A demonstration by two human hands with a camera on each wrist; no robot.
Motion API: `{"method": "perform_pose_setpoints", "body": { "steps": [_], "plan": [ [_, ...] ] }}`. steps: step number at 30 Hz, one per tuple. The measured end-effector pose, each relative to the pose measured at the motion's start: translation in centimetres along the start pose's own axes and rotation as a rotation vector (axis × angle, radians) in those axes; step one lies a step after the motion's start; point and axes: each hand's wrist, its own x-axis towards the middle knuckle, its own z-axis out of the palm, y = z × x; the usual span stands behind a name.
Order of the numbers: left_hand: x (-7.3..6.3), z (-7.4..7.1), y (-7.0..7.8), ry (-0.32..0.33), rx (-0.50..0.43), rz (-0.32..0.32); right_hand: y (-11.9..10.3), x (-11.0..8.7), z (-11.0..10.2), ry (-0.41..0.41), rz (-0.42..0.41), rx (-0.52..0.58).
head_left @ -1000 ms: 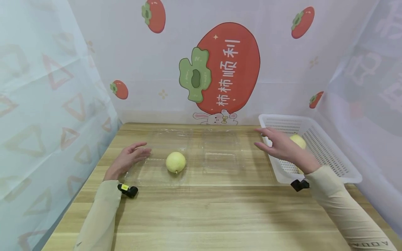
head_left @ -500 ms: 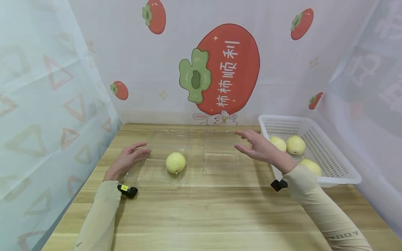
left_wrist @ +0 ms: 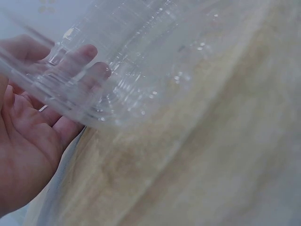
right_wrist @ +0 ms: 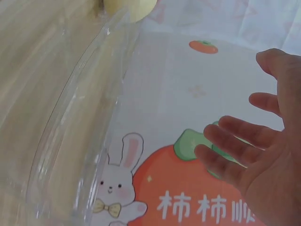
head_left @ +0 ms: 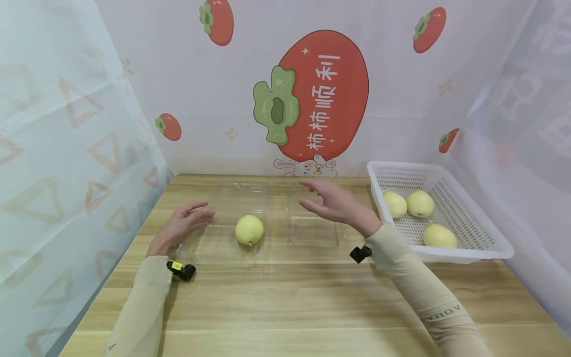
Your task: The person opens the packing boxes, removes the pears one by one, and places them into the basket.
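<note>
A pale yellow pear (head_left: 249,230) sits in the near part of a clear plastic box (head_left: 223,250) on the left. My left hand (head_left: 185,225) is at this box's left side, fingers loosely bent. In the left wrist view, those fingers (left_wrist: 89,77) show through the clear plastic; whether they press on it I cannot tell. Over a second clear plastic box (head_left: 312,232), in the middle of the table, hangs my right hand (head_left: 336,202), holding nothing. Its fingers are spread and slightly bent in the right wrist view, with the clear box wall (right_wrist: 70,108) to one side.
At the back right stands a white perforated basket (head_left: 479,223) with three pears (head_left: 439,236) in it. The wooden table (head_left: 276,307) meets a printed cloth backdrop (head_left: 214,89) behind, and cloth also hangs at both sides.
My right hand has moved left from over the white basket to above the middle box, uncovering the pears in the basket. The left hand and the pear in the left box have stayed put.
</note>
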Motion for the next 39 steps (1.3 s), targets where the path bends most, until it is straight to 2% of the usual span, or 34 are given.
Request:
{"method": "perform_pose_setpoints", "body": {
  "steps": [7,17,25,31,36,39],
  "plan": [
    [-0.2,0.2,0.2,0.008,0.036,-0.025,-0.9,1.9,1.8,-0.003,0.009,0.101],
    [0.0,0.2,0.1,0.014,0.042,-0.011,-2.8,4.0,5.0,-0.02,0.042,0.213],
    [0.0,0.0,0.1,0.012,0.021,0.0,-4.1,5.4,7.9,-0.062,0.029,0.22],
    [0.3,0.0,0.2,0.015,0.033,-0.006,-4.9,6.2,9.3,-0.09,0.03,0.23],
    [0.4,0.1,0.3,0.01,0.046,-0.019,-5.4,6.8,10.5,-0.109,-0.009,0.17],
    [0.2,0.1,0.2,0.004,0.038,-0.022,-5.5,7.1,11.4,-0.134,-0.023,0.174]
  ]
}}
